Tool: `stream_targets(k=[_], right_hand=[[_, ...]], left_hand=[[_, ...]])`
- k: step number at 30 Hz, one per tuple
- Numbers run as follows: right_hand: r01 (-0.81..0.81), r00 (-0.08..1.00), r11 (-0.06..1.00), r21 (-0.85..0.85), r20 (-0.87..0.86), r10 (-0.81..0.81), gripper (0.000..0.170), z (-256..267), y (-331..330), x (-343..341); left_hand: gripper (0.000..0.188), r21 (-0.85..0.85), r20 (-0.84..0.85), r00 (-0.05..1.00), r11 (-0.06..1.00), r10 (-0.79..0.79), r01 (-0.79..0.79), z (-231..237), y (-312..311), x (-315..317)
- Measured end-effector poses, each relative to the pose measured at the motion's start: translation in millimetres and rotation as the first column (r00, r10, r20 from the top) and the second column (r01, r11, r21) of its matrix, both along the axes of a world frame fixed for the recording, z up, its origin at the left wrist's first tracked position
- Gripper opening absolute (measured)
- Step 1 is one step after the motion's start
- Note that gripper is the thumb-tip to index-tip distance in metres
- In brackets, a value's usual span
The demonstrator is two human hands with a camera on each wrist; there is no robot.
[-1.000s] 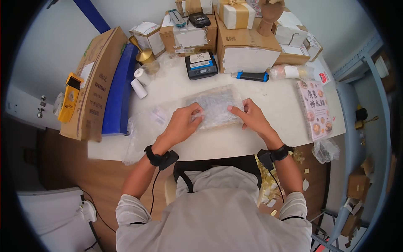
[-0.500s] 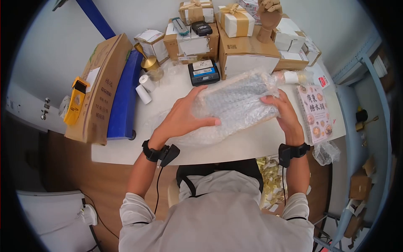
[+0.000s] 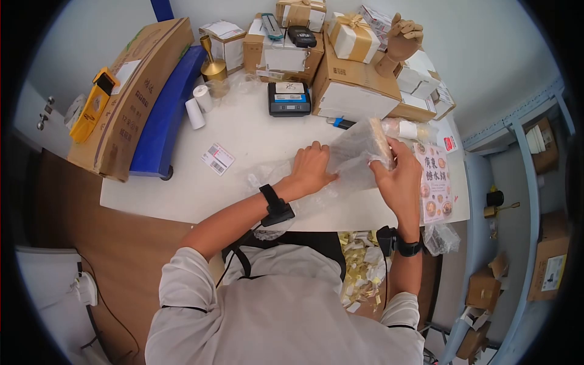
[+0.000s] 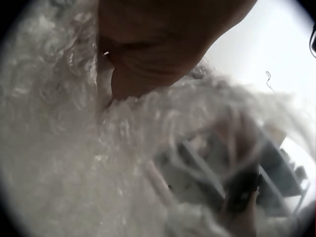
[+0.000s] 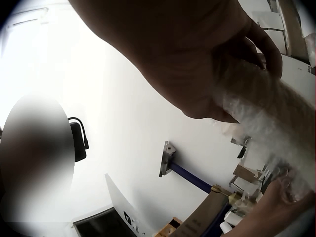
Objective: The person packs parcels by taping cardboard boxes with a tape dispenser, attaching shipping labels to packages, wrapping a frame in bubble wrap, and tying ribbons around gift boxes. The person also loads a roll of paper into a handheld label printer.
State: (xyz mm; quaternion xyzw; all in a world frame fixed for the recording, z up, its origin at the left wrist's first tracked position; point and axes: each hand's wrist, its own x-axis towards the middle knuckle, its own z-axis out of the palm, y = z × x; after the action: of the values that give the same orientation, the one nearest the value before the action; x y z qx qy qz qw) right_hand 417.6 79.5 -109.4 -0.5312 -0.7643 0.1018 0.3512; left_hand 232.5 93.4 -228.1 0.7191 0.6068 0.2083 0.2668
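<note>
A flat package in clear bubble wrap (image 3: 359, 149) stands tilted up off the table, its light-coloured edge facing right. My right hand (image 3: 398, 176) grips that edge, thumb on the near side; the right wrist view shows the same hand (image 5: 197, 59) round the wrapped end. To the left, my left hand (image 3: 311, 170) pinches the loose bubble wrap low beside the package, its fingertips partly hidden by film. In the left wrist view, crumpled wrap (image 4: 59, 148) fills much of the picture under the hand (image 4: 158, 54).
A printed label (image 3: 218, 159) lies on the white table (image 3: 182, 194). Behind are a label printer (image 3: 289, 100), paper rolls (image 3: 194, 114), a blue-handled cutter (image 3: 342, 123) and stacked boxes (image 3: 359, 91). A pink book (image 3: 433, 182) lies right; a long carton (image 3: 131, 103) stands left.
The package was lifted from lying flat and tilted up on the right. My left hand moved from the package's left side to the loose wrap. The printed label on the table is now uncovered.
</note>
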Motion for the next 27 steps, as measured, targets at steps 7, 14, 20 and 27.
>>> stream_targets(k=[7, 14, 20, 27], right_hand=[[-0.108, 0.941, 0.994, 0.024, 0.324, 0.095, 0.065, -1, -38, -58], [-0.183, 0.942, 0.983, 0.007, 0.288, 0.173, 0.063, -11, -28, -74], [-0.13, 0.931, 0.99, -0.052, 0.338, 0.14, 0.063, -2, -25, -72], [-0.234, 0.923, 0.963, -0.133, 0.282, 0.263, 0.069, -10, -35, -78]], left_hand=[[0.057, 0.236, -0.056, 0.996, 0.969, -0.068, 0.079, 4, -21, -38], [0.04, 0.42, -0.106, 0.981, 0.887, -0.164, 0.194, 42, -103, -54], [0.026, 0.212, -0.233, 0.935, 0.924, -0.267, 0.317, 25, -105, -61], [0.017, -0.185, 0.244, 0.968, 0.978, -0.048, 0.096, 25, -53, -101]])
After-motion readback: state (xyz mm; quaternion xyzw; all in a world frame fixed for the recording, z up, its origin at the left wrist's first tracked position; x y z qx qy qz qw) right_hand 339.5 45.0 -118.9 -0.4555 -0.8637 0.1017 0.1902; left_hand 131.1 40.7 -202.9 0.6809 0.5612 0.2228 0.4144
